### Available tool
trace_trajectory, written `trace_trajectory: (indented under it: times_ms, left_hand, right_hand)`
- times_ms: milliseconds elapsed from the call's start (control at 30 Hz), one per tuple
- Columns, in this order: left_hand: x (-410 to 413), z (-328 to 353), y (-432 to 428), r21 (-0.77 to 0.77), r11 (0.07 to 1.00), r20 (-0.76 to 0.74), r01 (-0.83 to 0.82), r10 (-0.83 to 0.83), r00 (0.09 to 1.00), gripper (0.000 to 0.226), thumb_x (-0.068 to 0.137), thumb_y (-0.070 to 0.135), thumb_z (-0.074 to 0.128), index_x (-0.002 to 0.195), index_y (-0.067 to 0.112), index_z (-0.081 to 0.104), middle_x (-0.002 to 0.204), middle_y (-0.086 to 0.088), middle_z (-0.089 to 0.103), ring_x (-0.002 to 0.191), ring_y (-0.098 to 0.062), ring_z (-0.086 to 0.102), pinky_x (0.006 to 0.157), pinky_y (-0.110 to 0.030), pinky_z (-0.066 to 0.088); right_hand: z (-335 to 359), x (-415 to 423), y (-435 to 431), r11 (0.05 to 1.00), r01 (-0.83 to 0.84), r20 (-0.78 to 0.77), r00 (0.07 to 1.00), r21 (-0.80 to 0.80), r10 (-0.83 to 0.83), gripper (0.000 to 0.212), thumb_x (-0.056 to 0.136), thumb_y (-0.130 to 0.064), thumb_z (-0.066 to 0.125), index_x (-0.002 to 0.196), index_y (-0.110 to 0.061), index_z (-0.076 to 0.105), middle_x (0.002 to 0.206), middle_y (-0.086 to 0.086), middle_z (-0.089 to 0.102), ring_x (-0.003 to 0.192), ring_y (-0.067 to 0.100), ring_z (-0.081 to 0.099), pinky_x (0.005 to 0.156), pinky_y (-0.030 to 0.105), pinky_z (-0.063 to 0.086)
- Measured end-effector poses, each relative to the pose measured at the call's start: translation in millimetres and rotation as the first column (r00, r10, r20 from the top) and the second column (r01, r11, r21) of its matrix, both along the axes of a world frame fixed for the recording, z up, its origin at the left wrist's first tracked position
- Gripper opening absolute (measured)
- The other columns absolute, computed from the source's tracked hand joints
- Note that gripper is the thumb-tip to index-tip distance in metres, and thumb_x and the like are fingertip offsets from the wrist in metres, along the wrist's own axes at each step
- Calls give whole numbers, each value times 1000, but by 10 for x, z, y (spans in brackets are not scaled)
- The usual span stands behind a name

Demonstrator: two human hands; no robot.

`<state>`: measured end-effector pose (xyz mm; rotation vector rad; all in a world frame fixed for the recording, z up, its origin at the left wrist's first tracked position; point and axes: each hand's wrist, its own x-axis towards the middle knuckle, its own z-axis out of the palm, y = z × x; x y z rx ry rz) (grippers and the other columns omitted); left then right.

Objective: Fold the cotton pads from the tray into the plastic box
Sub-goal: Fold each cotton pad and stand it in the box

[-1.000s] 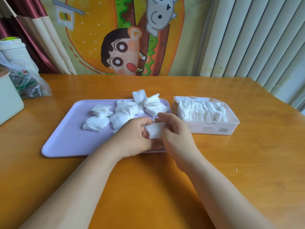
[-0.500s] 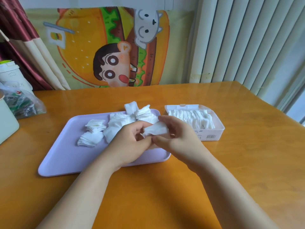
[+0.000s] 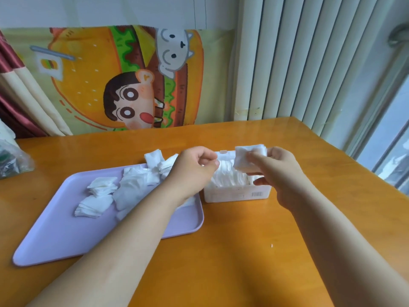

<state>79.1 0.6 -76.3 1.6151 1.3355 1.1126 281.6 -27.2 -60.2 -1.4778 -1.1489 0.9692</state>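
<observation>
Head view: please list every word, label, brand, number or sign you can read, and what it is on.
No text here is legible.
Plastic box: a barcode label on its front wall, digits and print too small to read.
Cartoon banner: pictures only, no words.
Plastic bag at the left edge: green packaging inside, blurred, unreadable.
Cotton pad in the right hand: blank.

The orange surface point(image 3: 243, 251) carries a lilac tray point(image 3: 66, 235) left of the fingers point(image 3: 204, 155), a white plastic box point(image 3: 236, 193) beneath them, a bag point(image 3: 13, 161) far left.
</observation>
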Motion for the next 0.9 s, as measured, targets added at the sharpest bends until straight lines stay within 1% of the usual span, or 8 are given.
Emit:
trace_trajectory:
  times_ms: [133, 233, 300, 400, 533, 633, 767, 900]
  left_hand:
    - [400, 71, 169, 100, 977, -368, 187, -139, 919, 12, 96, 25, 70, 106, 27, 76, 97, 21, 63, 76, 1, 56, 72, -21, 44]
    - [680, 132, 318, 77, 933, -633, 352, -227, 740, 23, 97, 20, 65, 117, 28, 72, 112, 19, 56, 95, -7, 52, 70, -19, 38]
    - [801, 141, 426, 32, 909, -724, 415, -265, 636, 28, 93, 20, 64, 117, 34, 70, 113, 20, 57, 103, -12, 58, 74, -24, 47]
    - [905, 131, 528, -13, 895, -742, 446, -308, 595, 27, 85, 22, 66, 107, 38, 67, 111, 21, 62, 101, -14, 63, 82, -39, 58]
    - [922, 88, 618, -81, 870, -748, 487, -376, 547, 32, 84, 28, 71, 112, 41, 62, 113, 24, 63, 101, -6, 62, 78, -26, 53]
    - [928, 8, 682, -65, 874, -796, 482, -337, 503, 19, 85, 37, 67, 100, 45, 58, 104, 23, 60, 96, -8, 62, 70, -24, 46]
    - [900, -48, 700, -119, 890, -797, 441, -350, 493, 15, 89, 43, 65, 102, 36, 68, 95, 22, 61, 90, -13, 66, 78, -38, 58]
    - [871, -34, 671, -159, 901, -821, 403, -348, 454, 14, 92, 42, 62, 87, 29, 64, 84, 6, 70, 78, -17, 68, 76, -41, 60]
  right_hand:
    - [-101, 127, 122, 960, 251, -11, 968, 124, -251, 17, 91, -23, 63, 82, -12, 53, 75, -1, 55, 65, 15, 54, 53, 21, 39]
    - [-170, 187, 221, 944, 298, -30, 955, 143, -297, 33, 90, -20, 59, 69, -25, 35, 64, -7, 36, 46, 6, 33, 42, 16, 27]
    - [-193, 252, 266, 942, 307, -28, 951, 134, -306, 32, 88, -20, 59, 68, -23, 35, 62, -7, 35, 40, 5, 31, 39, 15, 25]
    - [-235, 369, 319, 943, 310, -13, 951, 118, -310, 22, 84, -22, 59, 72, -13, 43, 65, -2, 40, 51, 11, 36, 44, 22, 29]
    - [-287, 459, 355, 951, 303, -65, 952, 65, -299, 29, 82, -27, 61, 89, 1, 60, 77, 6, 56, 67, 20, 51, 54, 29, 39]
    - [-323, 499, 360, 972, 237, -112, 965, -5, -236, 39, 87, -23, 67, 104, 12, 65, 83, 10, 62, 71, 21, 54, 52, 27, 41]
    - [-303, 505, 357, 990, 79, -38, 996, -117, -84, 40, 89, -30, 74, 103, 8, 73, 83, 9, 62, 72, 19, 51, 58, 29, 38]
    - [-295, 462, 396, 977, 28, 18, 1000, -212, -25, 26, 89, -33, 72, 93, -7, 74, 85, 6, 63, 75, 20, 52, 61, 31, 36]
